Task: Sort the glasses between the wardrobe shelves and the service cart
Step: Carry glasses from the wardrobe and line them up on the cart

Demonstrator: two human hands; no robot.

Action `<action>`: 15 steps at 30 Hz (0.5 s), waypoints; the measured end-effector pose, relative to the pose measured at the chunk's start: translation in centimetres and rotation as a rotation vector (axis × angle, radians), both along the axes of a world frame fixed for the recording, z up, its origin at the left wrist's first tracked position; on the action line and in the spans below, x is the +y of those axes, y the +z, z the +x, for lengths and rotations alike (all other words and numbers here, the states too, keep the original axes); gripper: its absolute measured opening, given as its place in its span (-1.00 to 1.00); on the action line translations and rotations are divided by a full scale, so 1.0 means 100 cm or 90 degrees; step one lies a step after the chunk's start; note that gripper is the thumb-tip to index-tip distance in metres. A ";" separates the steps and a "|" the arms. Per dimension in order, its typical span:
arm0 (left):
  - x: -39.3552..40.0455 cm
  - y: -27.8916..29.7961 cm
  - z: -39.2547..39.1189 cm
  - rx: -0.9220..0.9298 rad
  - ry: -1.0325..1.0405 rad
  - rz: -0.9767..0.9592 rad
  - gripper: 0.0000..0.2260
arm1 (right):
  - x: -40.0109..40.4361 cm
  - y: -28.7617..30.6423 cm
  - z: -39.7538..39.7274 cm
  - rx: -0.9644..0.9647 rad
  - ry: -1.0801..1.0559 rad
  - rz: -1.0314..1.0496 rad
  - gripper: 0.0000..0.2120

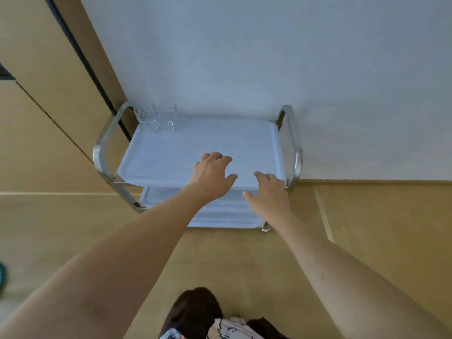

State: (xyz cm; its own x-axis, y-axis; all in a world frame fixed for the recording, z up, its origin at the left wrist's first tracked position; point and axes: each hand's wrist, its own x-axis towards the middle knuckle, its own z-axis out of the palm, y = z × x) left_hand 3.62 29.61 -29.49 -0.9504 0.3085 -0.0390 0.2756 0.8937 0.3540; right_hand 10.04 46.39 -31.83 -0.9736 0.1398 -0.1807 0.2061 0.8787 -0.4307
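Left hand (212, 174) and right hand (269, 192): both empty, fingers spread and relaxed, held over the near edge of the cart (292, 143), probably free for the next glass. Glasses (156, 117): clustered at the top tray's far left corner, likely to leave space.

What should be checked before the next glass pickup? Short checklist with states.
1. Left hand free: ok, fingers spread, holding nothing.
2. Right hand free: ok, holding nothing.
3. Glasses located: ok, clustered at the cart's far left corner, apart from both hands.
4. Glass count and whether upright: cannot tell, blurred.
5. Top shelf has spare room: ok, mostly bare.
6. Wardrobe shelves in view: not ok, none visible.
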 end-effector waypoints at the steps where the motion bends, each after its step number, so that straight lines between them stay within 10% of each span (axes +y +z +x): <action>1: 0.016 0.005 -0.005 0.008 -0.026 0.003 -0.51 | 0.013 0.005 0.004 0.012 -0.023 -0.001 -0.36; 15: 0.229 0.042 -0.062 0.054 -0.449 0.024 -0.49 | 0.151 0.048 0.014 0.058 -0.417 0.086 -0.39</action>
